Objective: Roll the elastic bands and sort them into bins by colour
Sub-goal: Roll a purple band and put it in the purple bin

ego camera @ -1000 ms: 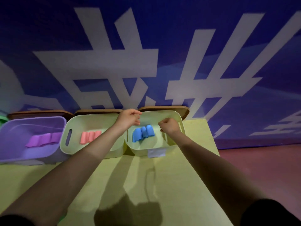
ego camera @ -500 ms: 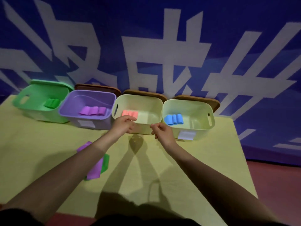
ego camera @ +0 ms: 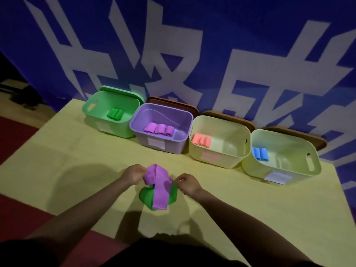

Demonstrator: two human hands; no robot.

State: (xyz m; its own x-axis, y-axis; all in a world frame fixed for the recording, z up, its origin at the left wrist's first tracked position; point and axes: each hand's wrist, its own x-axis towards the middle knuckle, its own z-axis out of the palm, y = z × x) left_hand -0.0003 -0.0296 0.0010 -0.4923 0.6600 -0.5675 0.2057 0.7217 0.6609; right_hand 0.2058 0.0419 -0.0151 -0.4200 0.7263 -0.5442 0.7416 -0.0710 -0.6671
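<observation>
Both hands pinch the purple band [ego camera: 159, 186] above the table [ego camera: 77, 166]: the left hand [ego camera: 133, 173] grips its left edge, the right hand [ego camera: 187, 183] its right side. Under it lies a green band [ego camera: 147, 196]. Behind stand four bins: the green bin [ego camera: 96, 112], the purple bin [ego camera: 140, 139], the cream bin [ego camera: 227, 158] with pink rolls [ego camera: 202, 140], and another cream bin [ego camera: 300, 170] with blue rolls [ego camera: 260, 153].

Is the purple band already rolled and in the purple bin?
No. Both the left hand and right hand hold the unrolled purple band above the table.
</observation>
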